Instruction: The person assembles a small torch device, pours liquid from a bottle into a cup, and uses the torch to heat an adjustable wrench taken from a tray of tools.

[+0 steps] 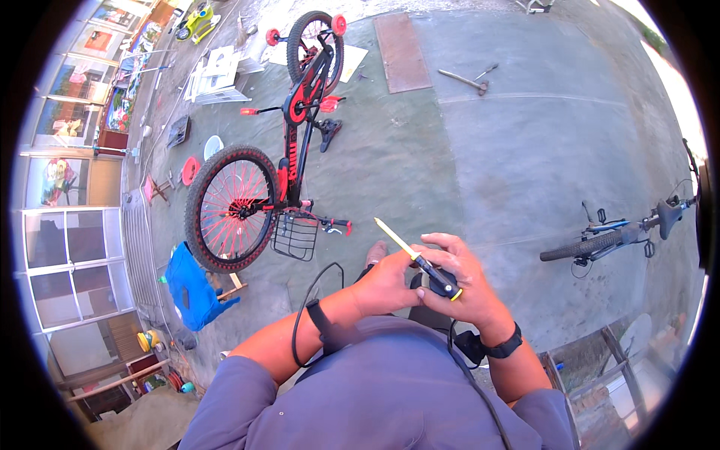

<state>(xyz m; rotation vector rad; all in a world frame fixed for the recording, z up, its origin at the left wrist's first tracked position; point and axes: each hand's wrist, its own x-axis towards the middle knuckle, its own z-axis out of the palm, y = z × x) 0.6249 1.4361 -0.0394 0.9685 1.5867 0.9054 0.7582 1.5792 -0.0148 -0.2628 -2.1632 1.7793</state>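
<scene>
My left hand (386,285) and my right hand (469,281) meet in front of my body, both closed around a screwdriver-like tool (396,240). It has a long pale-yellow shaft pointing up and left, and a black-and-yellow handle lying across the right hand. Something dark shows between the palms, too covered to name. Ahead and to the left, a black-and-red child's bicycle (292,142) stands upside down, its wheels in the air. Its saddle (328,133) and wire basket (294,234) are low by the ground. Neither hand touches it.
A hammer (469,80) lies on the concrete beside a rusty board (401,52). Another bicycle (622,232) lies at the right. Left are a blue cloth (191,289), a red basin (190,171), a white bucket (214,146) and white panels (221,75). A ladder-like frame (619,367) stands lower right.
</scene>
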